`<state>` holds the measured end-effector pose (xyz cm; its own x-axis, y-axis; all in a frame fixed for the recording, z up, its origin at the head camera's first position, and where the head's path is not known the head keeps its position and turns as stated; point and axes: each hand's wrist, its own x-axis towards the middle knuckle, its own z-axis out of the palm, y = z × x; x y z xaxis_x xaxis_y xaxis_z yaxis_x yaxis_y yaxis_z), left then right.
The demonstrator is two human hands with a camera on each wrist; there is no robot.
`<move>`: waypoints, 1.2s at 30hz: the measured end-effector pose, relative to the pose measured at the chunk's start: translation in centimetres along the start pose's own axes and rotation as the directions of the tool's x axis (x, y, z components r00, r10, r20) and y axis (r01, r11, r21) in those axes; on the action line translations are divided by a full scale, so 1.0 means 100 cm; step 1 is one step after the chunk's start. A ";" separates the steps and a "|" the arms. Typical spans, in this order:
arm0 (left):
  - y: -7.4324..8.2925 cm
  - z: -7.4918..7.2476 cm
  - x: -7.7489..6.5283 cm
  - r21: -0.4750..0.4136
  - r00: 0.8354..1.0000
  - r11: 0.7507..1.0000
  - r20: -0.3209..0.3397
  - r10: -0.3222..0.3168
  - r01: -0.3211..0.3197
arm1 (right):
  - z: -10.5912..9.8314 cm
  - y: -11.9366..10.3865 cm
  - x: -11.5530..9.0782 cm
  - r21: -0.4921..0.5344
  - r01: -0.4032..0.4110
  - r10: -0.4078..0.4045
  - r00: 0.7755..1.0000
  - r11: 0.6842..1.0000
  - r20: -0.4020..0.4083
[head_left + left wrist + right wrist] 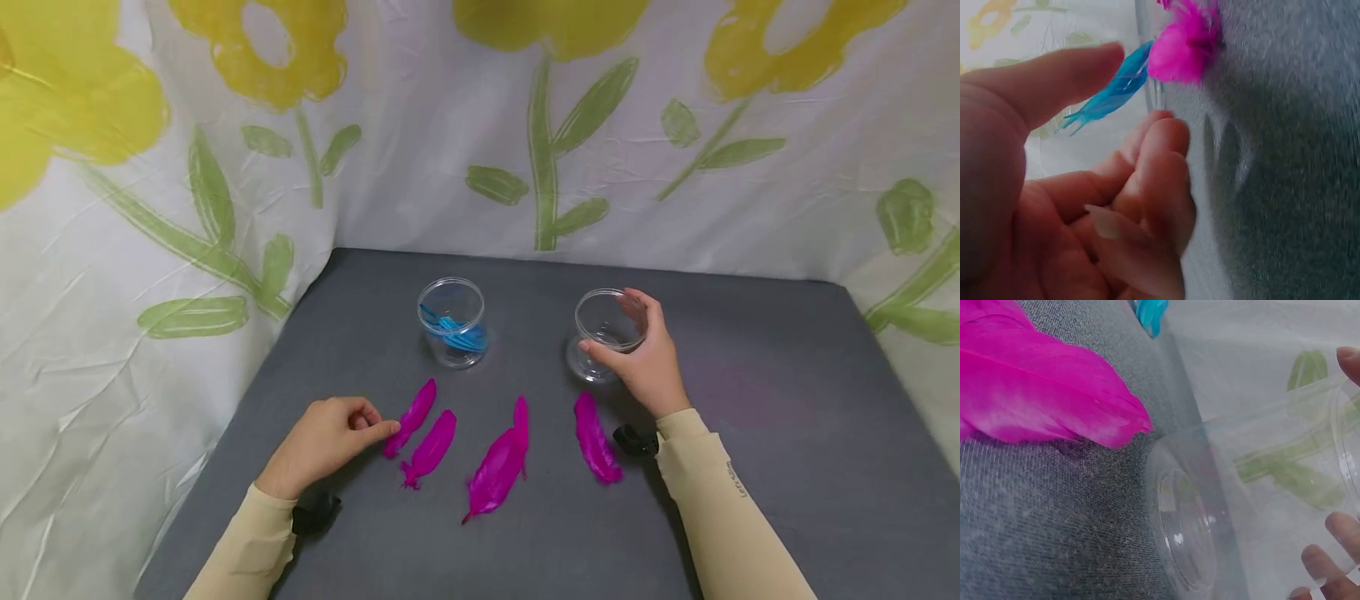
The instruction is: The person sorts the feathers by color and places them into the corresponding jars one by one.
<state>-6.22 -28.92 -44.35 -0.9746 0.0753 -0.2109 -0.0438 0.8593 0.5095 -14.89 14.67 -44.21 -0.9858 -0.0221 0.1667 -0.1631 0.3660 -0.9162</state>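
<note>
My right hand [651, 358] grips a clear plastic cup [592, 364] near its rim, thumb on the near side and fingers on the far side. In the right wrist view, fingertips [1319, 561] show through the clear wall. My left hand [330, 437] is beside the leftmost magenta feather [411, 418], its thumb tip close to it. Thumb and loosely bent fingers stand apart in the left wrist view, with nothing between them. Another magenta feather [430, 450] lies just right of that one.
A second clear cup [456, 360] with blue feathers [459, 333] inside stands at the back left. A larger magenta feather shape [495, 473], maybe two overlapping, lies mid-table. One more magenta feather [596, 439] lies before the gripped cup. A flower-printed cloth [420, 167] hangs behind.
</note>
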 end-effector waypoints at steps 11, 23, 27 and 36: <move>0.003 -0.001 -0.003 0.079 0.990 0.992 0.086 -0.108 0.101 | 0.006 -0.009 0.001 0.006 0.003 -0.003 1.000 1.000 -0.002; 0.002 0.008 -0.001 0.059 0.989 0.994 0.108 -0.100 0.094 | 0.005 0.018 0.005 0.008 -0.009 0.009 1.000 1.000 -0.022; 0.002 0.010 0.000 0.045 0.991 0.996 0.108 -0.080 0.076 | 0.005 0.033 0.008 -0.008 0.000 0.000 1.000 1.000 -0.029; 0.003 0.011 0.002 0.025 0.997 0.999 0.071 0.026 -0.028 | 0.005 0.036 0.010 -0.018 0.026 -0.027 0.999 1.000 -0.045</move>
<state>-6.22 -28.11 -45.16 -0.9573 0.1331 -0.2565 -0.0114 0.8694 0.4940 -16.48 15.47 -47.56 -0.9782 0.0096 0.2073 -0.1880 0.3816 -0.9050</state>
